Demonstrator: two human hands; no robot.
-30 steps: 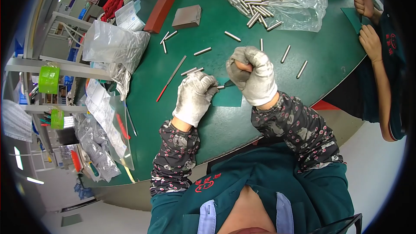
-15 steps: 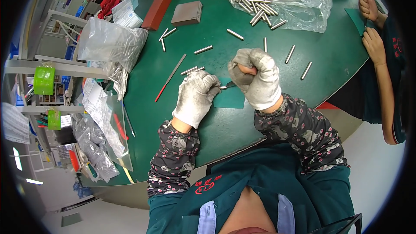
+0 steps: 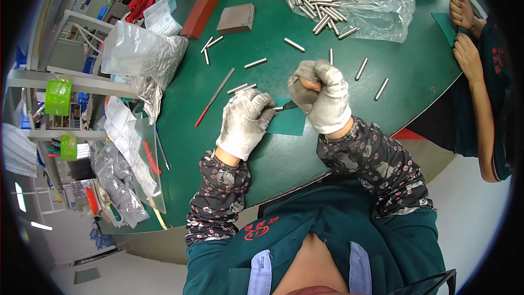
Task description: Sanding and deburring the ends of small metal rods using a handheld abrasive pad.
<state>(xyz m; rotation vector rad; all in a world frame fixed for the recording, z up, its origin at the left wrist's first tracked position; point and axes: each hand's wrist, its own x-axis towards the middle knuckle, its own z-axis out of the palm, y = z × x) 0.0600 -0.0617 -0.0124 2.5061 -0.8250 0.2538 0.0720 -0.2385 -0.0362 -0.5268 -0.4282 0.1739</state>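
My left hand (image 3: 245, 123), in a white-grey work glove, is closed on a short metal pin (image 3: 278, 108) whose end sticks out past the fingertips. My right hand (image 3: 323, 98), gloved with some bare skin showing at the thumb, is closed around a slim tool (image 3: 290, 105). Only the tool's dark tip shows, at or very near the pin's end; the handle is hidden in the fist. Beneath both lies a green rectangular sheet (image 3: 289, 124). Two loose steel pins (image 3: 238, 88) lie just beyond my left hand.
A red-handled file (image 3: 214, 98) rests to the left. More pins (image 3: 361, 69) are scattered about the green table. Farther back are a grey block (image 3: 236, 18), a red-brown bar (image 3: 207, 3) and a plastic bag of pins (image 3: 382, 13). A co-worker's hands (image 3: 465, 33) are at the right edge.
The view has shifted slightly. Both hands keep their grips in nearly the same place, and the tool tip stays by the pin's end.
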